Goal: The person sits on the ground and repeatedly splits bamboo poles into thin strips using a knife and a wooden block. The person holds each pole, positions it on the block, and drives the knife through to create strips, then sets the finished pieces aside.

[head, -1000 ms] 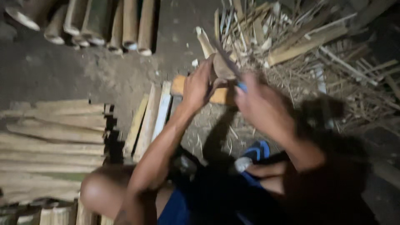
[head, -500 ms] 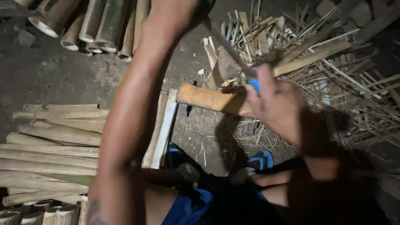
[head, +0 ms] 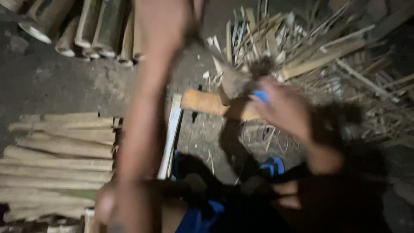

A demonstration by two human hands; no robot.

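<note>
1. No packages, labels or signs could be made out; the scene was dim and blurred by motion.
2. A stack of split bamboo slats (head: 60, 151), pale tan and laid lengthwise, was seen at the left on the dirt floor (head: 56, 82).
3. A row of round bamboo culms (head: 86, 30), greenish-brown with pale cut ends, was seen along the upper left edge.
4. A loose heap of bamboo strips and shavings (head: 327, 56) was spread across the upper right.
5. A pale flat slat (head: 171, 138) was seen lying on the ground just right of the raised forearm.
6. The right hand (head: 284, 108) was closed around a blue-handled tool (head: 260, 96), only a small blue part of the handle being visible above the fingers.
7. A short block of wood (head: 211, 103), orange-tan and lying flat near the middle of the floor, was seen just left of that hand; a darker brown piece (head: 235, 82) was stood on it, touching the tool's end, though the blade itself was too blurred to be told.
8. The left hand (head: 196, 8) was raised to the top edge of the view and largely cut off; whether it was open or closed could not be told.
9. Blue footwear (head: 272, 166) was seen below the block.
</note>
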